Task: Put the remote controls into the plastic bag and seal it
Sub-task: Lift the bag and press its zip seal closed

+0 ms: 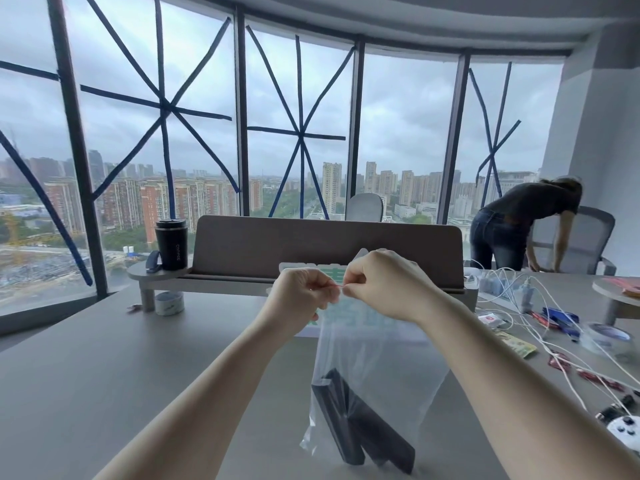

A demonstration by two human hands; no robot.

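A clear plastic bag (388,358) hangs above the grey table (104,368), held up by its top edge. Two black remote controls (356,420) lie inside it at the bottom, leaning against each other. My left hand (301,299) and my right hand (384,285) pinch the bag's red-lined top strip, fingertips nearly touching at the middle. The hands hide most of the strip, so I cannot tell how much of it is pressed together.
A black tumbler (171,244) stands on a small shelf at the back left, a tape roll (169,303) below it. A brown desk divider (311,244) runs behind my hands. White cables (540,306), small parts and a white controller (625,433) cover the right side. A person (519,226) bends over a chair.
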